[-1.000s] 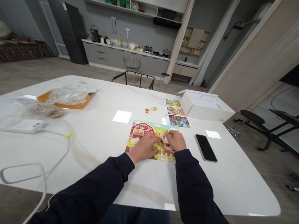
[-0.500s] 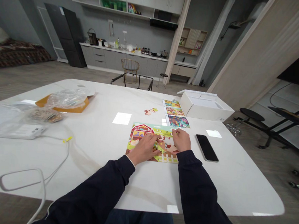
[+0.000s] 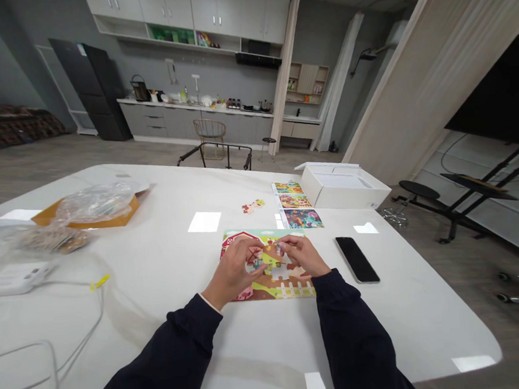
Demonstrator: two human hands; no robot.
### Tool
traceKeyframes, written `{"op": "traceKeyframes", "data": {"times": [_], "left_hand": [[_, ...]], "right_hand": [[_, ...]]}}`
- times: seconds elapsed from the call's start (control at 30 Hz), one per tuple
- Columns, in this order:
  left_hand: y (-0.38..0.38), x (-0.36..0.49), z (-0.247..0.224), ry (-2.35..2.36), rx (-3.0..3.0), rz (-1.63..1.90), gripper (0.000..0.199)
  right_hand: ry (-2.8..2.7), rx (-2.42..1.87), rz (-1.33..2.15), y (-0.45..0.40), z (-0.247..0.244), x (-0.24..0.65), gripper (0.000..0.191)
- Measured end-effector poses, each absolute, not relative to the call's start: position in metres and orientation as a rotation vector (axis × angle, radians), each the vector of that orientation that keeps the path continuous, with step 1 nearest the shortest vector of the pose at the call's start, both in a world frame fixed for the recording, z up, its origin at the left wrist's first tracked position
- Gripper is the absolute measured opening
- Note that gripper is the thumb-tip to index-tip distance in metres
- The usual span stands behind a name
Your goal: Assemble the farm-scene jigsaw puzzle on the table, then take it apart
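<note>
A colourful farm jigsaw puzzle lies flat on the white table, showing a red barn and a white fence. Between my two hands, just above the puzzle, is a yellow-green jigsaw piece. My left hand pinches its left side between thumb and fingers. At its right edge, the thumb and fingertips of my right hand close on it. A pale gap shows in the puzzle just below the piece. A few loose jigsaw pieces lie beyond the puzzle.
A picture sheet lies beside an open white box at the back right. A black phone is right of the puzzle. Plastic bags, an orange-yellow envelope, a white power strip and cables occupy the left.
My hands have drawn closer together and lifted a yellow-green jigsaw piece from the puzzle, leaving a pale gap. The head view has tilted up and shifted slightly.
</note>
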State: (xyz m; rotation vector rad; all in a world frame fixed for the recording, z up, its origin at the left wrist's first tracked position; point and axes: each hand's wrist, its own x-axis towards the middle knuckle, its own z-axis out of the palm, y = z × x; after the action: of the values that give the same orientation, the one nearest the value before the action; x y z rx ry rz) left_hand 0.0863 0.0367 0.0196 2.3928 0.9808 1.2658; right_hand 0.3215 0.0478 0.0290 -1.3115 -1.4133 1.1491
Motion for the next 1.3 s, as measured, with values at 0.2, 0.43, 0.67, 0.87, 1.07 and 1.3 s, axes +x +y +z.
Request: {"op": "traceKeyframes", "data": {"times": [0.2, 0.43, 0.67, 0.87, 1.07, 1.3], "left_hand": [[0.035, 0.093, 0.014, 0.974, 2.422, 1.247, 0.038], [0.036, 0.094, 0.010, 0.972, 2.424, 1.246, 0.044], [0.034, 0.094, 0.011, 0.980, 2.399, 1.262, 0.041], [0.047, 0.070, 0.023, 1.133, 2.337, 1.358, 0.039], [0.070, 0.025, 0.019, 1.253, 2.219, 1.289, 0.035], [0.057, 0.008, 0.006, 0.997, 2.297, 0.762, 0.032]], "right_hand": [[-1.461, -1.295, 1.190, 0.049, 0.023, 0.317, 0.041], [-1.457, -1.322, 1.156, 0.050, 0.020, 0.319, 0.043], [-1.451, -1.182, 1.155, 0.053, 0.018, 0.321, 0.045], [-1.392, -1.284, 0.893, 0.059, 0.007, 0.329, 0.039], [-1.470, -1.397, 0.725, 0.064, -0.003, 0.331, 0.037], [-1.697, -1.490, 0.603, 0.061, -0.007, 0.329, 0.034]]}}
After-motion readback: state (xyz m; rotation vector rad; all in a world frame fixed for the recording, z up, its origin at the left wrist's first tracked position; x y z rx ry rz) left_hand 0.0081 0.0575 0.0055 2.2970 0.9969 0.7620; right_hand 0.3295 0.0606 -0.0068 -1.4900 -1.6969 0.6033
